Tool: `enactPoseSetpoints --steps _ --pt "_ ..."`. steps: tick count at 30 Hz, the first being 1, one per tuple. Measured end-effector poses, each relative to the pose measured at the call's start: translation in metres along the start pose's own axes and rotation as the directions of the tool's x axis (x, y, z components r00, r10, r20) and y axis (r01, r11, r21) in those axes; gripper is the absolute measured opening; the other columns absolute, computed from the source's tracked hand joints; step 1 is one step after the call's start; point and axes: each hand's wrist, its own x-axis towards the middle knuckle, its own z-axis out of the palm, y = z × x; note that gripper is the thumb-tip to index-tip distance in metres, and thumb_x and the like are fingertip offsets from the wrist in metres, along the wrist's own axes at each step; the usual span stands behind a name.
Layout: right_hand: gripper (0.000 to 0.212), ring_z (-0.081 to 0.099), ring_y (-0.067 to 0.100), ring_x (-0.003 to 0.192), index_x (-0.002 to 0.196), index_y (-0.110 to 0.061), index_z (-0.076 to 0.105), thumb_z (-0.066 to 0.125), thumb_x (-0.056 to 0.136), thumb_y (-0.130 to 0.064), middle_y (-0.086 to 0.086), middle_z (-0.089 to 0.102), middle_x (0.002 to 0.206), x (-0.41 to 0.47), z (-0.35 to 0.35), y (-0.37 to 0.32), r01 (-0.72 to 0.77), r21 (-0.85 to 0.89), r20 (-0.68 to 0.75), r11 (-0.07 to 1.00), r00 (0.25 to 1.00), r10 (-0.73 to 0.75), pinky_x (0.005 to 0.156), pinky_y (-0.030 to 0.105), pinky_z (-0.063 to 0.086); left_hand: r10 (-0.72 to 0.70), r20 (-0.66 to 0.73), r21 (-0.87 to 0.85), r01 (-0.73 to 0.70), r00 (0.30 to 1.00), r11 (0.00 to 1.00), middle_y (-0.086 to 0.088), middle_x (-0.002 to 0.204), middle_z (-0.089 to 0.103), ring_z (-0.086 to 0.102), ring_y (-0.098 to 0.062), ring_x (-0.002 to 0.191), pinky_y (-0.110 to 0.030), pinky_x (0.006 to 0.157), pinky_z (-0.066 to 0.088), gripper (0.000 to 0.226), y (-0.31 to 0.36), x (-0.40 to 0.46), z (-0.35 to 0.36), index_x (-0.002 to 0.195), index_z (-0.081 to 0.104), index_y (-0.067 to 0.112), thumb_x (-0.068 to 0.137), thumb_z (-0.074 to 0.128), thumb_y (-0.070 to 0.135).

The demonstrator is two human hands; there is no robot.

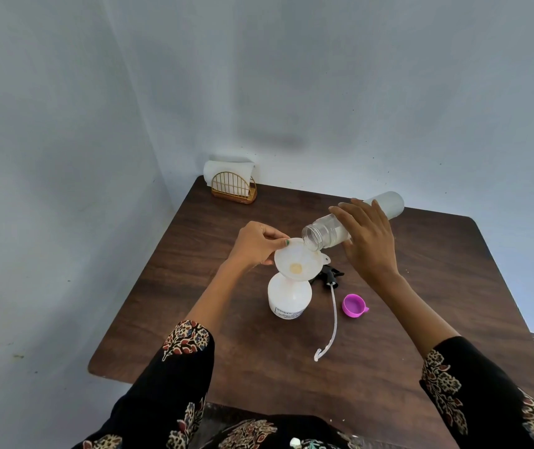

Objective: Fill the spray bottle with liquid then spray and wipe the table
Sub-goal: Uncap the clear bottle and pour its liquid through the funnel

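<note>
A white spray bottle (289,298) stands upright on the dark wooden table (421,286) with a white funnel (298,260) in its neck. My left hand (257,243) pinches the funnel's rim. My right hand (367,238) holds a clear water bottle (324,233) tilted almost flat, its open mouth over the funnel's edge. The black spray head (328,275) with its long clear tube (332,319) lies on the table just right of the spray bottle.
A pink cap (353,305) lies right of the tube. A gold wire holder with white napkins (231,181) stands at the table's far left corner, against grey walls. The table's near edge is at my body.
</note>
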Motion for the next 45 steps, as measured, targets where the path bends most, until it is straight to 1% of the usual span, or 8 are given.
enactPoseSetpoints --steps 8,14,18,22,26,33,39,45 --pt "0.058 0.055 0.033 0.115 0.118 -0.013 0.060 0.068 0.066 0.010 0.009 0.064 0.117 -0.0002 0.0007 0.0007 -0.001 0.003 -0.001 1.000 1.000 0.001 0.108 0.050 0.033 0.006 -0.006 0.008 -0.006 1.000 1.000 -0.005 0.108 0.069 0.063 -0.017 0.096 -0.023 0.061 0.057 0.020 0.0010 -0.0010 0.0000 0.102 0.072 0.012 0.083 0.069 0.016" --pt "0.060 0.055 0.033 0.115 0.118 -0.013 0.061 0.068 0.065 0.012 0.008 0.064 0.117 0.0001 -0.0002 0.0003 -0.007 0.003 -0.001 1.000 1.000 0.007 0.107 0.050 0.033 0.011 -0.008 0.016 -0.011 1.000 1.000 -0.006 0.109 0.069 0.062 -0.015 0.093 -0.022 0.059 0.055 0.020 0.0012 -0.0017 0.0001 0.102 0.072 0.012 0.083 0.069 0.016" --pt "0.055 0.056 0.034 0.115 0.117 -0.012 0.062 0.068 0.067 0.009 0.009 0.064 0.116 0.0009 -0.0023 -0.0012 -0.002 0.008 -0.002 1.000 1.000 0.002 0.107 0.051 0.033 0.013 -0.007 0.016 -0.013 1.000 1.000 -0.006 0.110 0.069 0.061 -0.016 0.095 -0.023 0.061 0.056 0.020 0.0022 -0.0023 -0.0001 0.103 0.072 0.011 0.083 0.069 0.015" --pt "0.058 0.055 0.033 0.116 0.118 -0.014 0.061 0.069 0.066 0.011 0.008 0.064 0.117 0.0008 -0.0007 0.0001 -0.006 0.007 0.010 1.000 1.000 0.005 0.108 0.050 0.032 0.015 -0.009 0.023 -0.015 1.000 1.000 -0.006 0.109 0.069 0.061 -0.015 0.094 -0.023 0.061 0.056 0.020 0.0020 -0.0021 0.0003 0.102 0.072 0.012 0.083 0.069 0.016" --pt "0.059 0.055 0.033 0.117 0.118 -0.013 0.061 0.069 0.065 0.011 0.008 0.064 0.117 0.0011 -0.0013 0.0000 -0.007 0.010 0.007 1.000 1.000 0.007 0.108 0.050 0.032 0.008 -0.012 0.022 -0.008 1.000 1.000 -0.006 0.110 0.068 0.062 -0.018 0.098 -0.027 0.065 0.058 0.021 0.0021 -0.0020 0.0009 0.103 0.072 0.012 0.083 0.069 0.016" --pt "0.059 0.055 0.033 0.117 0.119 -0.014 0.060 0.068 0.065 0.011 0.008 0.064 0.118 0.0016 -0.0025 0.0012 0.000 0.009 0.007 1.000 1.000 0.000 0.108 0.050 0.032 0.002 -0.022 0.026 -0.001 1.000 1.000 -0.006 0.111 0.068 0.062 -0.020 0.099 -0.026 0.065 0.058 0.021 0.0028 -0.0029 0.0018 0.104 0.072 0.012 0.083 0.069 0.016" --pt "0.060 0.055 0.033 0.116 0.119 -0.013 0.060 0.068 0.064 0.012 0.008 0.064 0.118 0.0015 -0.0037 -0.0001 0.005 0.010 0.001 1.000 1.000 -0.005 0.108 0.051 0.033 0.011 -0.019 0.019 -0.011 1.000 1.000 -0.006 0.110 0.068 0.062 -0.017 0.096 -0.023 0.061 0.056 0.021 0.0010 -0.0043 0.0010 0.104 0.072 0.012 0.083 0.069 0.017" --pt "0.062 0.053 0.032 0.118 0.120 -0.014 0.059 0.067 0.064 0.012 0.008 0.063 0.118 0.0024 -0.0052 0.0016 0.003 0.013 0.005 1.000 1.000 -0.003 0.108 0.050 0.032 0.013 -0.015 0.011 -0.013 1.000 1.000 -0.007 0.109 0.069 0.063 -0.019 0.098 -0.027 0.065 0.058 0.021 0.0020 -0.0044 0.0016 0.103 0.072 0.011 0.083 0.069 0.016"
